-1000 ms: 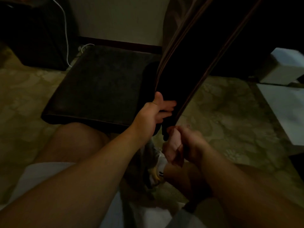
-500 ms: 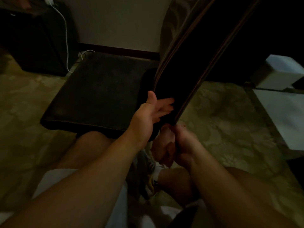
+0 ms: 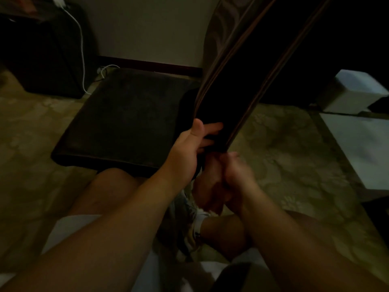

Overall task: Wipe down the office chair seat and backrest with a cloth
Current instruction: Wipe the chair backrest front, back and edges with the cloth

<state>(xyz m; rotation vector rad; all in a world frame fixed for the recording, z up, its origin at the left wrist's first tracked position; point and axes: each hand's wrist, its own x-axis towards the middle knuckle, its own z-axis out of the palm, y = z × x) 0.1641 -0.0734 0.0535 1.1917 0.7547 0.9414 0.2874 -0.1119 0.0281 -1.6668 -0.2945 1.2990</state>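
Head view: left hand (image 3: pixel 189 148) grips backrest (image 3: pixel 223 106) beside seat (image 3: pixel 126 119)

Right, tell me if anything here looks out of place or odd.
No cloth is clearly visible in either hand, though the task is wiping. The left hand grips the lower edge of the dark backrest, and the right hand is closed just below it; the dim light hides what it holds. The seat looks undamaged.

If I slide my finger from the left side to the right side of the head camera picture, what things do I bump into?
Thin white cable hanging by the wall → dark square chair seat cushion → left hand → dark backrest with brown piping → pale boxy object at the right edge.
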